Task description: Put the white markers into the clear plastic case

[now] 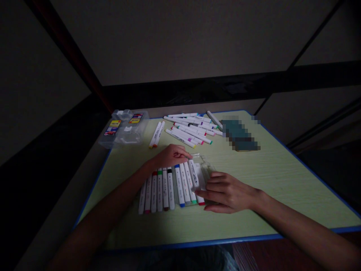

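A clear plastic marker tray [207, 168] lies on the pale green table [276, 177] with a row of several white markers [169, 186] laid side by side, their coloured caps toward me. My left hand [172, 155] rests at the far end of the row, fingers pinched on the tip of a marker [193, 173]. My right hand [225, 192] lies at the tray's right edge, fingers stretched out against it and holding it in place.
A loose pile of more white markers [191, 130] lies further back. A clear plastic case lid with coloured labels [124, 128] sits at the back left corner. A dark blurred block [239, 135] lies at the back right. The table has a blue rim.
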`<state>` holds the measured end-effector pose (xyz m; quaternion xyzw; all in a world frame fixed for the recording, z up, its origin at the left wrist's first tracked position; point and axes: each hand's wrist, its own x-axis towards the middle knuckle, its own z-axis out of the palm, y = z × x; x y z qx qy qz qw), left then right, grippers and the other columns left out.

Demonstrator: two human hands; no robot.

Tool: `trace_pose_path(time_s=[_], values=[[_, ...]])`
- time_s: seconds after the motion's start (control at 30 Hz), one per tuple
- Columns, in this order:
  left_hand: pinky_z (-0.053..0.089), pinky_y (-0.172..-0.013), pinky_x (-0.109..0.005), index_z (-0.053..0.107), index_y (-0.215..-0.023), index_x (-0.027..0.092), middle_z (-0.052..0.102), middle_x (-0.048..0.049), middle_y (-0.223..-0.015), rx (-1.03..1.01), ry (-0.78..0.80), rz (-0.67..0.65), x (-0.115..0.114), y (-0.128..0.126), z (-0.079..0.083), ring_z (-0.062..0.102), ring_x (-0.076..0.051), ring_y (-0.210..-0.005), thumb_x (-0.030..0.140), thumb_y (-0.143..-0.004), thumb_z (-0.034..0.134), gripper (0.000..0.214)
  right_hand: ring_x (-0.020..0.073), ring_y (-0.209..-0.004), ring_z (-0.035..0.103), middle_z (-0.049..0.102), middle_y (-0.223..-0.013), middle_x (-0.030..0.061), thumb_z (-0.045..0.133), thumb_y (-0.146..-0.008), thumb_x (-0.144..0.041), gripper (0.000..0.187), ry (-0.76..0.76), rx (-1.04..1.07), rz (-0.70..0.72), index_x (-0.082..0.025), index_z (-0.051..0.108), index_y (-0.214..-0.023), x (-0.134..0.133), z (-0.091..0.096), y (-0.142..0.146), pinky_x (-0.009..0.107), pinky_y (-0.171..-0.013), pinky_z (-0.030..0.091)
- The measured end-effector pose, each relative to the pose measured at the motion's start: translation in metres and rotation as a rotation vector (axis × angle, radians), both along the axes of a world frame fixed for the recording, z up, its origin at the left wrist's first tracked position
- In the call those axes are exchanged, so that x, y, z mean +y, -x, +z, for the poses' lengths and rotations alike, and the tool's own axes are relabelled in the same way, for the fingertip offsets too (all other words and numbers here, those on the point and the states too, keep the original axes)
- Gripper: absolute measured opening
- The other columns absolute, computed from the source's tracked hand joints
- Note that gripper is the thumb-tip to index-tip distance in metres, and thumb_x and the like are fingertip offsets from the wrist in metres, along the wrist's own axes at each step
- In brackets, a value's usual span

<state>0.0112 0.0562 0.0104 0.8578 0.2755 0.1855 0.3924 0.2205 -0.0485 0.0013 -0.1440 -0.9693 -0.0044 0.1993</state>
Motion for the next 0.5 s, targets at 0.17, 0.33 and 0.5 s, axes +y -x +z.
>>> trace_pose_path(time_s=[0.17,0.33,0.5], values=[[0.027,-0.046,-0.018,0.068,-0.085,0.008,0.045,0.0024,-0.059,0.007,-0.017,0.010,-0.0001,-0.0007,-0.0026,0.040,-0.005,-0.051,0.010,-0.072,0.054,0.019,0.0142,-0.059,0.049,0.058,-0.065,0.0018,0.041,-0.088,-0.035,0.034,0.012,0.027,0.007,-0.009,0.056,-0.103,0.0010,0.0002,0.0007,0.029,-0.058,0.035],[0.027,-0.047,-0.018,0.068,-0.077,0.009,0.049,0.0019,-0.058,-0.007,-0.057,0.027,-0.0033,-0.0033,-0.0038,0.039,-0.004,-0.051,0.009,-0.072,0.054,0.014,0.0149,-0.061,0.050,0.059,-0.068,0.0032,0.043,-0.087,-0.034,0.033,0.090,0.016,0.002,-0.010,0.057,-0.103,0.0009,0.0020,0.0022,0.030,-0.059,0.035],[0.028,-0.048,-0.017,0.066,-0.068,0.008,0.049,0.0017,-0.055,-0.013,-0.077,0.015,-0.0043,-0.0060,-0.0060,0.039,-0.004,-0.051,0.006,-0.071,0.054,0.013,0.0147,-0.064,0.050,0.060,-0.070,0.0036,0.045,-0.086,-0.034,0.030,0.139,0.013,-0.015,-0.012,0.057,-0.102,0.0007,0.0035,0.0033,0.030,-0.061,0.035]])
